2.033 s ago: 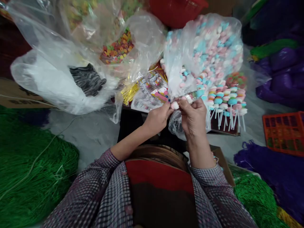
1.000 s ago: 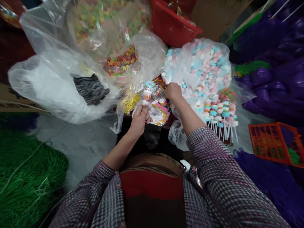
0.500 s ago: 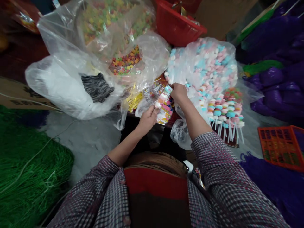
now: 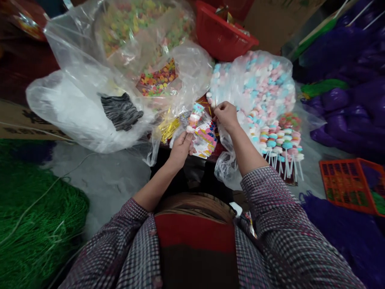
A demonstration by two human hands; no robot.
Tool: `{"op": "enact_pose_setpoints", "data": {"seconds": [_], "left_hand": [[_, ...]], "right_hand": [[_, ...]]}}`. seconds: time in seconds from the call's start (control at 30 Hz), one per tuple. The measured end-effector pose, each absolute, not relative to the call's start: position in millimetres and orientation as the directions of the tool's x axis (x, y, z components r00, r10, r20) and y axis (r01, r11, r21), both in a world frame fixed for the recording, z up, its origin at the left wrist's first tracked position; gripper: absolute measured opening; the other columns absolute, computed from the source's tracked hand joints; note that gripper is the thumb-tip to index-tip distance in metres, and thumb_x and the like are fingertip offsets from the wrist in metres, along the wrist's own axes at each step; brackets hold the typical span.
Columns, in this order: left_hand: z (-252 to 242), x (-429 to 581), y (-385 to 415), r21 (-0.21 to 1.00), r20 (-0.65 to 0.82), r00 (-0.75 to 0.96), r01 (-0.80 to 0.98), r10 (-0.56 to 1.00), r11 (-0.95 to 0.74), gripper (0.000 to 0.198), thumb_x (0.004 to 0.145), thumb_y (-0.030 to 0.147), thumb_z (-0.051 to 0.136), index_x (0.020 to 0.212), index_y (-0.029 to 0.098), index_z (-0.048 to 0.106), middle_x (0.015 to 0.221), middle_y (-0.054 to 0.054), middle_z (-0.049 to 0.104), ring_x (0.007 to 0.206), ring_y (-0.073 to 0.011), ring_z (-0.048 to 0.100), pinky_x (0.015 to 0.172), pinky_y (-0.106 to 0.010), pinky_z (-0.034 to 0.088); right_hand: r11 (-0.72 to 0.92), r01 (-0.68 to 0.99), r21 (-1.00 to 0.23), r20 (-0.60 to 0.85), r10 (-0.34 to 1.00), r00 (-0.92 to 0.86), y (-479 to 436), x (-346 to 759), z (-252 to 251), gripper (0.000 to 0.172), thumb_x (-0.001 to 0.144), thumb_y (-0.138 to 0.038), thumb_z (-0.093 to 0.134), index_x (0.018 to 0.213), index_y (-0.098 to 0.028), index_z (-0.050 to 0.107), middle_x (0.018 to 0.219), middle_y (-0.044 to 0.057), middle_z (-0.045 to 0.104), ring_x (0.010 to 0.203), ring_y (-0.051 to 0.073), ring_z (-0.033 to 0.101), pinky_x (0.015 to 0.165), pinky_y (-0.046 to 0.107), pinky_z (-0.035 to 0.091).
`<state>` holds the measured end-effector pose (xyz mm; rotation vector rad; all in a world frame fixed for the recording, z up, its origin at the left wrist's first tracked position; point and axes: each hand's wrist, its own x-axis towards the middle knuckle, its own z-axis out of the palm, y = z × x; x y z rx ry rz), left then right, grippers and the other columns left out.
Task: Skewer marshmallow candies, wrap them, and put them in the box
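Note:
My left hand (image 4: pixel 181 147) is closed round the stick of a candy skewer (image 4: pixel 194 117), a short stack of pink, white and blue sweets held upright. My right hand (image 4: pixel 225 115) reaches to the mouth of a clear bag of pink, blue and white candies (image 4: pixel 261 84), its fingers pinched together on a small piece I cannot make out. Finished candy skewers (image 4: pixel 281 142) with white sticks lie in a row to the right of that arm. Below both hands lie printed packets and gold ties (image 4: pixel 168 127).
Clear bags of coloured ring candies (image 4: pixel 156 78) and a white bag (image 4: pixel 66 108) fill the left. A red basket (image 4: pixel 224 36) stands behind. Green netting (image 4: pixel 33 224) lies at the left, purple netting (image 4: pixel 345 100) and an orange crate (image 4: pixel 350 184) at the right.
Two seconds ago both hands met close in front of me. Since then the right hand reached into the candy bag, and the left hand lifted the skewer upright.

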<state>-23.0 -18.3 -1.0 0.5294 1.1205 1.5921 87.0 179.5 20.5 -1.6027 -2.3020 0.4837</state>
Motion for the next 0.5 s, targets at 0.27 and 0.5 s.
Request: {"op": "enact_pose_setpoints", "data": {"seconds": [0.27,0.5], "left_hand": [[10,-24,-13,0.811,-0.318,-0.332,-0.58,0.888,0.073,0.032,0.097,0.044,0.064,0.079,0.02,0.051,0.046,0.013,0.034,0.035,-0.0044,0.036,0.05,-0.021,0.046],[9,-23,-13,0.807,-0.304,-0.351,-0.589,0.886,0.044,0.032,0.096,0.044,0.064,0.078,0.021,0.051,0.046,0.013,0.035,0.035,-0.0049,0.034,0.05,-0.023,0.047]], "right_hand": [[0.102,0.367,-0.924,-0.027,0.943,-0.331,146,82,28,0.014,0.078,-0.019,0.058,0.091,-0.024,0.059,0.068,-0.005,0.069,0.053,0.015,0.062,0.059,0.031,0.055],[-0.039,0.267,-0.963,-0.129,0.936,-0.328,130,82,20,0.013,0.076,-0.03,0.069,0.071,-0.023,0.059,0.057,-0.005,0.063,0.046,0.013,0.057,0.05,0.028,0.049]]}}
